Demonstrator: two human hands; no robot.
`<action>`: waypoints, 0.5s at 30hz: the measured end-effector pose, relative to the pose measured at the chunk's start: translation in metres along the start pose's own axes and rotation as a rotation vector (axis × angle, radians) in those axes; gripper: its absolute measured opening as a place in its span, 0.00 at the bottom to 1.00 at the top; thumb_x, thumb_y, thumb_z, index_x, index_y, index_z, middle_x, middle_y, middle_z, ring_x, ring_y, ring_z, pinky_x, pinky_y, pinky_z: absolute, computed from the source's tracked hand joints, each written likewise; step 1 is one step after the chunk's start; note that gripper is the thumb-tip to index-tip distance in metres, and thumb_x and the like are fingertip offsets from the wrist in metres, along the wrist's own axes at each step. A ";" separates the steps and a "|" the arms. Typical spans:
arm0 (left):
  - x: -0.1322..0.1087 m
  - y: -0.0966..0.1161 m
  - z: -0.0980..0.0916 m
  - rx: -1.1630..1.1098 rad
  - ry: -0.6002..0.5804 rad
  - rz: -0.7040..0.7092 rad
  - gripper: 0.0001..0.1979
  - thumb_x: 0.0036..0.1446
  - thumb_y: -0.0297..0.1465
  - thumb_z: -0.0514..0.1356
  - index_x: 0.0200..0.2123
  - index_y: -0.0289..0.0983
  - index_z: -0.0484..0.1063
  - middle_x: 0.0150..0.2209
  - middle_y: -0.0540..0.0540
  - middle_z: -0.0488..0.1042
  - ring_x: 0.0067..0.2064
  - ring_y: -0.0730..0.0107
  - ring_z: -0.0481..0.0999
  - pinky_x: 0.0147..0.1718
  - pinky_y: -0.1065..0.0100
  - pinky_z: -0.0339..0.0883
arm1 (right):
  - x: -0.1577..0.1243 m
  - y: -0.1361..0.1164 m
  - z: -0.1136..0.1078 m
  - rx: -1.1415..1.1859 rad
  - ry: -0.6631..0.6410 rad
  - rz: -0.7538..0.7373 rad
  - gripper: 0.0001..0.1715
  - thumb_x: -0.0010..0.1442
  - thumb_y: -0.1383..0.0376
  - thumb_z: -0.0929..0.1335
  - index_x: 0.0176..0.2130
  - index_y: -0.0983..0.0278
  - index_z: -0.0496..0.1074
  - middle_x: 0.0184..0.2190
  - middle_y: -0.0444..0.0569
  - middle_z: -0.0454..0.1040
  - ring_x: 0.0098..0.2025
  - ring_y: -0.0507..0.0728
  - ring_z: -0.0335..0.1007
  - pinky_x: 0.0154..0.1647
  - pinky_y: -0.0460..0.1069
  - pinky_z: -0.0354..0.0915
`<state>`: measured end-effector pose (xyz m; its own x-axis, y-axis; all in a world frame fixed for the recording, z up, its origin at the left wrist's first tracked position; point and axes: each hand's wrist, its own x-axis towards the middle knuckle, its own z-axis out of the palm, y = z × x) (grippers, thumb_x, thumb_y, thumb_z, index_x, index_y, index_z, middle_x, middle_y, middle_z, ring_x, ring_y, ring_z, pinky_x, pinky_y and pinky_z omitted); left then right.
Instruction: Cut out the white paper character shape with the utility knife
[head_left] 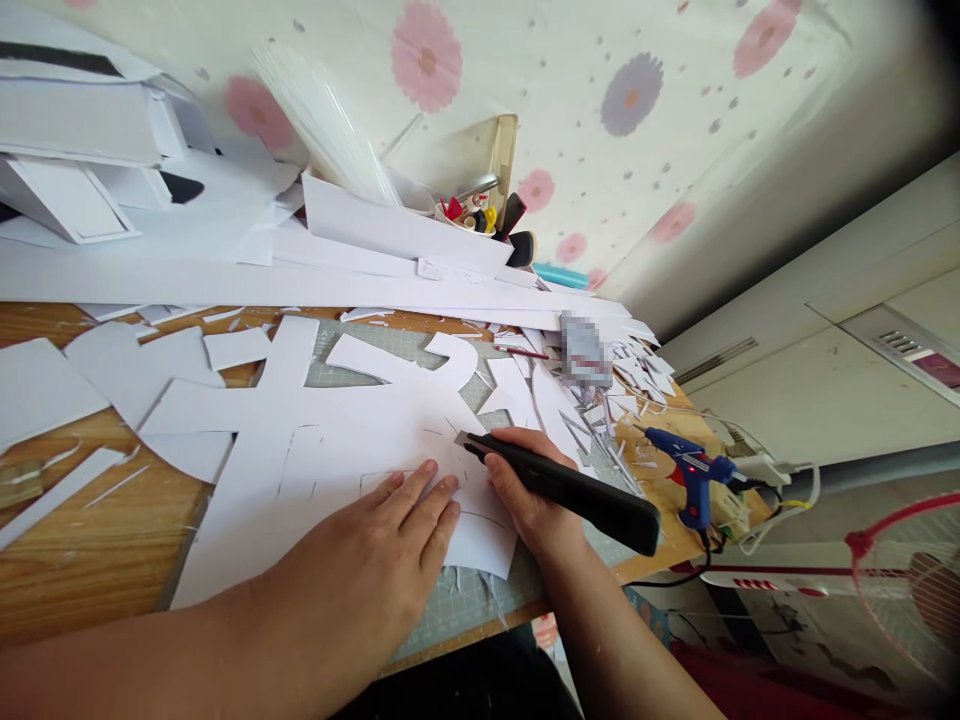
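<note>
Head view: cutting white sheet on the desk, partway through.
My left hand (390,560) lies flat on the white sheet (337,440); my right hand (525,490), at its 3 o'clock, grips the black knife (562,485), blade on the sheet. Many offcuts (135,370) lie cut at 10 o'clock; pencilled outlines remain uncut.

Black utility knife (570,487) blade-down on flat, cut white sheet (352,440)

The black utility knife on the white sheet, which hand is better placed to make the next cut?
Probably the right hand: it grips the black utility knife, blade tip on the white sheet. The left hand lies flat on that sheet beside the blade.
</note>
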<state>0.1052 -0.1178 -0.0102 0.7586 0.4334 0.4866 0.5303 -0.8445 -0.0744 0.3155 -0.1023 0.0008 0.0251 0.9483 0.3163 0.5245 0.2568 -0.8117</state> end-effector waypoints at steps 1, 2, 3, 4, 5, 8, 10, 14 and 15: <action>0.000 0.000 0.000 -0.003 -0.007 -0.003 0.20 0.62 0.23 0.48 0.49 0.29 0.77 0.53 0.38 0.77 0.54 0.54 0.75 0.53 0.55 0.61 | 0.000 0.000 0.000 -0.007 0.003 -0.005 0.10 0.59 0.60 0.72 0.43 0.55 0.77 0.35 0.45 0.81 0.30 0.56 0.77 0.37 0.52 0.74; -0.001 0.000 0.000 -0.008 -0.011 -0.011 0.20 0.62 0.24 0.48 0.50 0.29 0.76 0.53 0.38 0.77 0.54 0.54 0.75 0.53 0.55 0.61 | 0.000 -0.001 0.000 -0.013 0.010 -0.013 0.10 0.59 0.60 0.72 0.43 0.55 0.78 0.35 0.45 0.81 0.30 0.56 0.77 0.37 0.52 0.74; -0.001 0.000 0.000 -0.013 -0.012 -0.022 0.19 0.62 0.24 0.49 0.50 0.30 0.77 0.53 0.38 0.77 0.54 0.54 0.75 0.53 0.55 0.61 | 0.000 -0.001 0.000 -0.017 0.016 -0.021 0.10 0.59 0.60 0.72 0.43 0.55 0.78 0.35 0.45 0.81 0.30 0.56 0.77 0.37 0.53 0.74; -0.001 0.000 0.000 -0.014 -0.011 -0.026 0.19 0.62 0.24 0.49 0.49 0.30 0.77 0.53 0.39 0.77 0.54 0.55 0.75 0.54 0.55 0.61 | 0.000 -0.001 0.000 -0.018 0.020 -0.028 0.10 0.58 0.61 0.72 0.43 0.55 0.78 0.35 0.45 0.81 0.30 0.56 0.77 0.37 0.52 0.74; -0.002 0.000 0.000 -0.010 -0.011 -0.027 0.19 0.62 0.24 0.50 0.49 0.30 0.77 0.53 0.39 0.77 0.54 0.55 0.75 0.53 0.55 0.61 | 0.000 0.000 0.000 -0.016 0.023 -0.031 0.10 0.58 0.61 0.72 0.43 0.55 0.78 0.35 0.45 0.81 0.30 0.56 0.77 0.37 0.52 0.74; -0.002 0.000 0.000 0.022 -0.013 0.003 0.19 0.62 0.23 0.49 0.49 0.29 0.76 0.52 0.38 0.77 0.53 0.54 0.76 0.52 0.54 0.62 | 0.000 0.001 0.001 -0.012 0.020 -0.031 0.11 0.58 0.61 0.73 0.43 0.56 0.78 0.34 0.45 0.81 0.29 0.56 0.76 0.36 0.52 0.74; -0.001 -0.001 0.000 0.036 -0.008 0.022 0.20 0.62 0.22 0.48 0.49 0.29 0.76 0.52 0.37 0.77 0.52 0.54 0.76 0.52 0.54 0.63 | 0.000 0.002 0.001 -0.017 0.017 -0.032 0.11 0.58 0.61 0.72 0.43 0.55 0.78 0.35 0.45 0.81 0.30 0.56 0.77 0.36 0.52 0.74; 0.001 -0.001 0.000 0.021 -0.008 0.000 0.21 0.63 0.22 0.46 0.48 0.30 0.77 0.52 0.38 0.77 0.53 0.55 0.76 0.52 0.55 0.63 | 0.001 0.001 0.001 -0.032 0.020 -0.046 0.10 0.58 0.61 0.72 0.42 0.55 0.78 0.35 0.46 0.82 0.33 0.57 0.78 0.36 0.52 0.74; 0.001 -0.001 0.000 0.019 -0.008 -0.008 0.22 0.63 0.22 0.45 0.48 0.30 0.77 0.52 0.39 0.78 0.53 0.55 0.76 0.52 0.55 0.64 | 0.001 0.000 0.001 -0.036 0.029 -0.051 0.10 0.58 0.61 0.72 0.42 0.55 0.79 0.35 0.45 0.82 0.33 0.57 0.78 0.36 0.51 0.74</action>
<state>0.1055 -0.1164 -0.0093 0.7571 0.4432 0.4800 0.5438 -0.8346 -0.0872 0.3146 -0.1008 0.0005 0.0218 0.9283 0.3711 0.5559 0.2973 -0.7762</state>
